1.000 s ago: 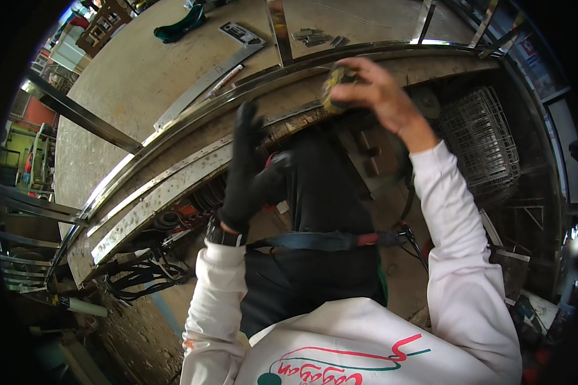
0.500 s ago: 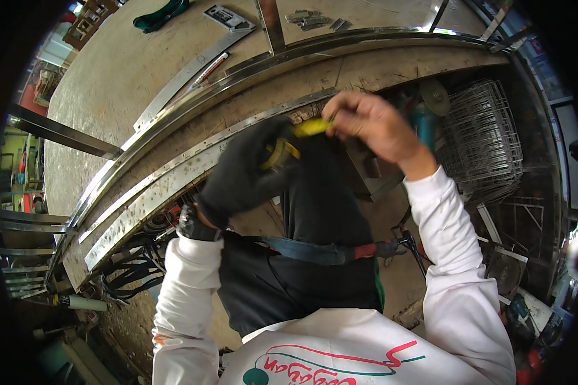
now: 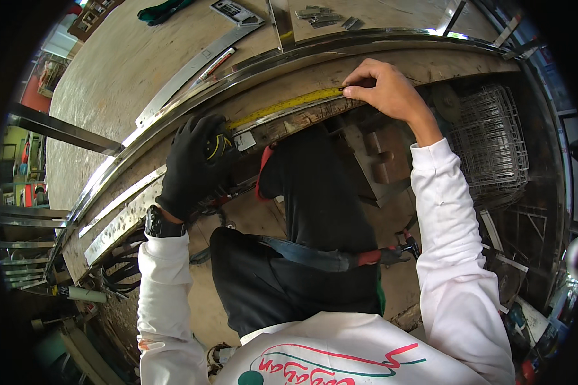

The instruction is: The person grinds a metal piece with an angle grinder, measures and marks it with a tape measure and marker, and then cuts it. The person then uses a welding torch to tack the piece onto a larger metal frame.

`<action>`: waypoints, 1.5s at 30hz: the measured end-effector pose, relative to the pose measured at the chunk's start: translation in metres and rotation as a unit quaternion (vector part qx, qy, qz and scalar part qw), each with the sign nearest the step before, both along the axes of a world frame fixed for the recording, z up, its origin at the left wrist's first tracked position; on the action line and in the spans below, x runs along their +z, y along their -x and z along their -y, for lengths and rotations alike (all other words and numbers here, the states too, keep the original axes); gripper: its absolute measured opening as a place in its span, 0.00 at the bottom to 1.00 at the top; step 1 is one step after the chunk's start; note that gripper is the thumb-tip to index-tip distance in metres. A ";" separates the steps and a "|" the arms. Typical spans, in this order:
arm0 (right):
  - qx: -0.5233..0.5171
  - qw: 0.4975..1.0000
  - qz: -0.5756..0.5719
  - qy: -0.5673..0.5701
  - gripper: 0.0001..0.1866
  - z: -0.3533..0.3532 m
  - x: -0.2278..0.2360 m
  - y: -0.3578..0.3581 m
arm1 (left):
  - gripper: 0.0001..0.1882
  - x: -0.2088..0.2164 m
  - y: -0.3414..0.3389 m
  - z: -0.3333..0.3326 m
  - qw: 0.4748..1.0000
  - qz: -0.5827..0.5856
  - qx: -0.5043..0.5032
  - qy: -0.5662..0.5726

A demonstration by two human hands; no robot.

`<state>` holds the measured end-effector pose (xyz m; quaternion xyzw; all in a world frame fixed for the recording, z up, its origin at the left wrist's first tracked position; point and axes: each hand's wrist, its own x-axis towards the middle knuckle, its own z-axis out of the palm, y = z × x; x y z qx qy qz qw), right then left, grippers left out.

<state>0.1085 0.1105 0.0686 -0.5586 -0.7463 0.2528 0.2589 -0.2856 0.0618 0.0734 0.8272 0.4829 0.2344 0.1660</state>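
My left hand (image 3: 198,160), in a black glove, is wrapped round a tape measure (image 3: 219,147) with a black and yellow case. Its yellow blade (image 3: 282,109) is drawn out to the right along the wooden table edge, close above a thin metal strip (image 3: 305,108). Bare, my right hand (image 3: 382,90) pinches the free end of the blade between thumb and fingers. Behind the blade runs a long shiny metal bar (image 3: 250,76), part of a frame lying on the table. Part of the tape case is hidden by the glove.
On the table (image 3: 103,83) lie a metal square (image 3: 192,74), a marker (image 3: 217,64), small metal pieces (image 3: 318,15) and a dark green cloth item (image 3: 164,11). Metal uprights (image 3: 280,24) rise from the frame. A wire rack (image 3: 491,138) stands at the right, below the table.
Both hands have moved apart, my left one leftward and my right one up to the table edge. More of the tape blade is out, now stretched along the edge.
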 end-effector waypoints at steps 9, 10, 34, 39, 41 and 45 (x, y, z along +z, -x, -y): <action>-0.018 1.000 -0.010 0.008 0.10 0.011 0.012 0.010 | 0.31 0.010 0.003 -0.001 1.000 -0.004 -0.022 0.007; -0.016 1.000 -0.009 0.011 0.10 0.011 0.011 0.010 | 0.30 0.014 0.002 0.002 0.999 -0.019 -0.016 0.026; 0.009 0.998 -0.063 -0.002 0.10 0.011 -0.004 0.015 | 0.07 -0.008 -0.048 -0.002 0.993 0.024 0.115 0.001; 0.011 0.997 -0.060 -0.036 0.09 0.011 -0.007 0.017 | 0.06 -0.011 -0.042 -0.008 0.995 0.046 0.092 0.004; 0.005 0.998 -0.069 -0.012 0.09 0.015 -0.006 0.018 | 0.07 -0.010 -0.041 -0.006 0.995 0.058 0.087 0.004; 0.004 0.998 -0.046 -0.043 0.09 0.016 -0.007 0.019 | 0.07 -0.008 -0.037 -0.007 0.996 0.045 0.071 -0.024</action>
